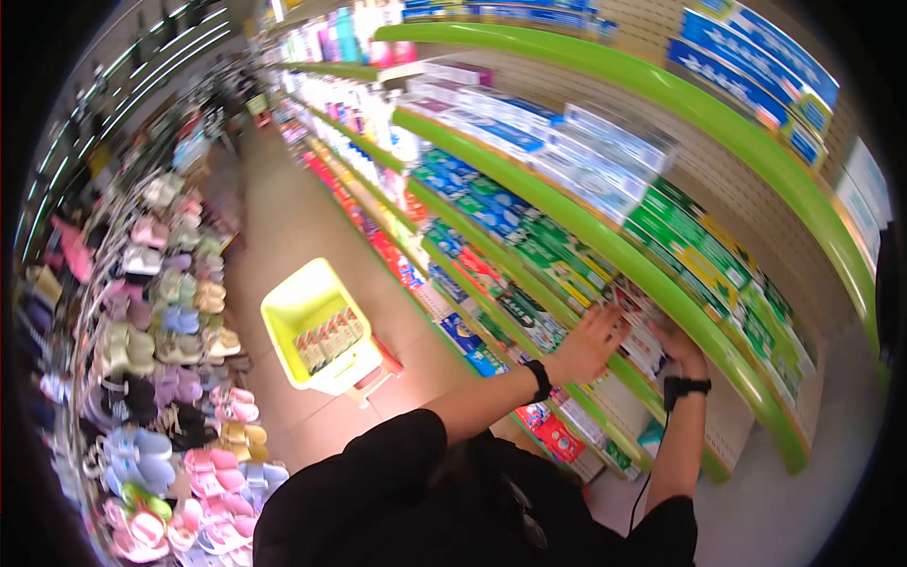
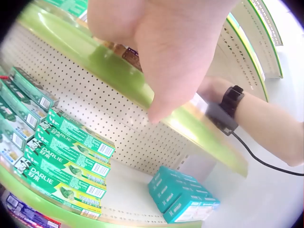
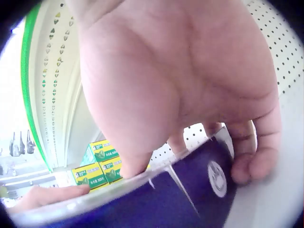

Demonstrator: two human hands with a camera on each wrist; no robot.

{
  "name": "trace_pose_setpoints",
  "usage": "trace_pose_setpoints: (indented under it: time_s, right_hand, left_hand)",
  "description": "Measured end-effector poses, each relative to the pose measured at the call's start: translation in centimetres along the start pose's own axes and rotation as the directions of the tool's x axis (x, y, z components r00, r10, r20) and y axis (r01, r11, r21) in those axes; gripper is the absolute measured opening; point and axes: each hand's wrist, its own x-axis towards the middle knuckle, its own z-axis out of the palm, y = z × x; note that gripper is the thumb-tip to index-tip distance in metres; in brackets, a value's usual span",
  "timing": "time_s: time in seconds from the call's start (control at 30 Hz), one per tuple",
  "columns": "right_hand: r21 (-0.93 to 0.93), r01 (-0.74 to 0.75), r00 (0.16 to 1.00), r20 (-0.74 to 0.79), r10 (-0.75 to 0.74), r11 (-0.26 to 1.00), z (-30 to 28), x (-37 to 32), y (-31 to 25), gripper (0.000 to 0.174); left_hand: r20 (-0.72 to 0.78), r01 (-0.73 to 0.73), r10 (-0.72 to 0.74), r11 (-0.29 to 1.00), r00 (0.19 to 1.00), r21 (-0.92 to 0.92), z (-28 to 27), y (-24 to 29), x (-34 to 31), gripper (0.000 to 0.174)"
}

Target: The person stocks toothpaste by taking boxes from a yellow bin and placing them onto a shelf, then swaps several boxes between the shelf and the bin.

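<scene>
Both my hands reach onto a green-edged shelf (image 1: 704, 335) of toothpaste boxes. My left hand (image 1: 597, 338) lies with fingers spread on the red-and-white boxes (image 1: 631, 304); in the left wrist view its palm (image 2: 161, 42) fills the frame above a dark box end (image 2: 130, 54). My right hand (image 1: 676, 344) is just to its right. In the right wrist view this hand (image 3: 190, 95) grips a dark blue box (image 3: 190, 199), thumb on one side and curled fingers (image 3: 256, 161) on the other.
A yellow basket (image 1: 316, 326) holding several boxes stands in the aisle behind me. A rack of slippers (image 1: 161, 359) lines the left side. Green Darlie boxes (image 2: 66, 161) and teal boxes (image 2: 183, 199) fill the shelf below; yellow-green boxes (image 3: 102, 159) stand further along.
</scene>
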Motion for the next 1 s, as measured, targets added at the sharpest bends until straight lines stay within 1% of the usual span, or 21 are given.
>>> trace_pose_setpoints:
  time_s: [0.07, 0.1, 0.17, 0.2, 0.27, 0.3, 0.33, 0.4, 0.43, 0.47, 0.53, 0.57, 0.6, 0.63, 0.7, 0.77, 0.83, 0.87, 0.9, 0.93, 1.0]
  right_hand:
    - [-0.195, -0.169, 0.985, -0.007, 0.171, 0.966, 0.6, -0.1, 0.7, 0.077]
    - [-0.193, -0.143, 0.989, 0.005, 0.147, 0.971, 0.7, 0.0, 1.1, 0.077]
    - [-0.292, -0.111, 0.993, 0.010, 0.119, 0.950, 0.6, 0.6, 1.6, 0.072]
    - [-0.292, -0.095, 0.995, 0.014, 0.103, 0.952, -0.1, 1.5, -0.1, 0.072]
    - [-0.417, -0.184, 0.913, 0.262, 0.312, 0.890, -2.7, 2.4, -8.0, 0.067]
    - [-0.417, -0.153, 0.927, 0.254, 0.277, 0.896, -3.1, 2.7, -10.1, 0.063]
    - [-0.419, -0.138, 0.929, 0.259, 0.264, 0.898, -2.8, 3.2, -10.2, 0.063]
    - [-0.439, 0.043, 0.965, 0.249, 0.075, 0.898, -2.2, 3.5, -10.1, 0.060]
    - [-0.424, 0.030, 0.974, 0.216, 0.069, 0.905, -2.1, 3.4, -11.0, 0.057]
    - [-0.419, 0.045, 0.973, 0.225, 0.056, 0.907, -1.8, 3.3, -10.3, 0.057]
    - [-0.367, -0.012, 0.972, 0.215, 0.097, 0.930, -1.2, 3.1, -9.4, 0.056]
    - [-0.359, 0.001, 0.970, 0.227, 0.087, 0.933, -0.8, 3.2, -9.5, 0.056]
    - [-0.358, -0.023, 0.968, 0.225, 0.110, 0.933, -1.3, 3.1, -11.2, 0.054]
    - [-0.360, -0.046, 0.965, 0.223, 0.134, 0.932, -1.7, 3.2, -12.4, 0.053]
    - [-0.346, -0.059, 0.963, 0.226, 0.144, 0.936, -1.5, 3.1, -13.0, 0.050]
    - [-0.337, -0.082, 0.961, 0.223, 0.164, 0.938, -1.6, 2.6, -14.2, 0.047]
    - [-0.315, -0.191, 0.963, 0.121, 0.239, 0.930, -1.7, 1.7, -16.1, 0.040]
    - [-0.319, -0.181, 0.962, 0.138, 0.235, 0.930, -1.3, 1.1, -15.9, 0.040]
    - [-0.288, -0.159, 0.987, -0.018, 0.161, 0.944, -0.8, 0.2, -15.4, 0.036]
    - [-0.255, -0.129, 0.981, -0.174, 0.086, 0.958, -0.2, -0.6, -15.2, 0.033]
    - [-0.325, -0.200, 0.938, -0.337, 0.085, 0.924, 1.0, -2.1, -17.1, 0.025]
  left_hand:
    - [-0.003, -0.026, 0.025, 0.999, 1.000, -0.030, 0.6, 0.0, -0.3, 0.104]
    - [0.017, -0.015, 0.016, 1.000, 1.000, -0.027, 0.3, 0.1, -0.3, 0.104]
    - [0.019, -0.002, 0.002, 1.000, 1.000, -0.006, 0.4, 0.1, -0.4, 0.105]
    - [0.029, -0.004, 0.004, 1.000, 1.000, 0.001, 0.4, 0.1, -0.4, 0.106]
    - [0.022, 0.000, 0.000, 1.000, 1.000, -0.005, 0.2, 0.0, -0.5, 0.105]
    - [0.022, -0.005, 0.006, 1.000, 1.000, -0.019, -0.1, 0.1, -0.5, 0.105]
    - [0.014, 0.005, -0.005, 1.000, 1.000, -0.011, -0.4, 0.3, -0.5, 0.105]
    - [0.020, 0.028, -0.025, 0.981, 0.999, -0.190, -1.7, 0.7, -1.0, 0.104]
    - [0.052, 0.037, -0.025, 0.965, 0.998, -0.261, -3.9, 1.3, -1.4, 0.094]
    - [0.049, 0.049, -0.037, 0.966, 0.998, -0.253, -4.3, 0.8, -2.3, 0.094]
    - [-0.070, -0.147, 0.132, 0.939, 0.989, -0.310, -5.0, -0.2, -4.2, 0.067]
    - [-0.067, -0.132, 0.117, 0.943, 0.991, -0.304, -5.7, -0.9, -5.3, 0.067]
    - [0.282, 0.016, 0.070, 0.956, 0.957, -0.292, -6.8, -1.7, -6.4, 0.050]
    - [0.594, 0.153, 0.018, 0.960, 0.804, -0.235, -7.7, -2.3, -7.6, 0.035]
    - [0.357, 0.170, -0.063, 0.945, 0.932, -0.279, -6.9, -4.3, -12.6, 0.024]
    - [0.212, 0.238, -0.169, 0.903, 0.962, -0.359, -6.9, -6.3, -17.1, 0.024]
    - [0.312, 0.378, -0.289, 0.883, 0.905, -0.278, -9.5, -8.1, -20.8, 0.026]
    - [0.310, 0.392, -0.304, 0.875, 0.901, -0.283, -10.6, -9.0, -22.6, 0.026]
    - [0.343, 0.502, -0.407, 0.825, 0.846, -0.260, -11.6, -9.9, -24.5, 0.026]
    - [0.373, 0.607, -0.507, 0.761, 0.777, -0.231, -12.5, -10.8, -26.2, 0.027]
    - [0.350, 0.676, -0.596, 0.715, 0.723, -0.180, -14.2, -12.1, -29.6, 0.026]
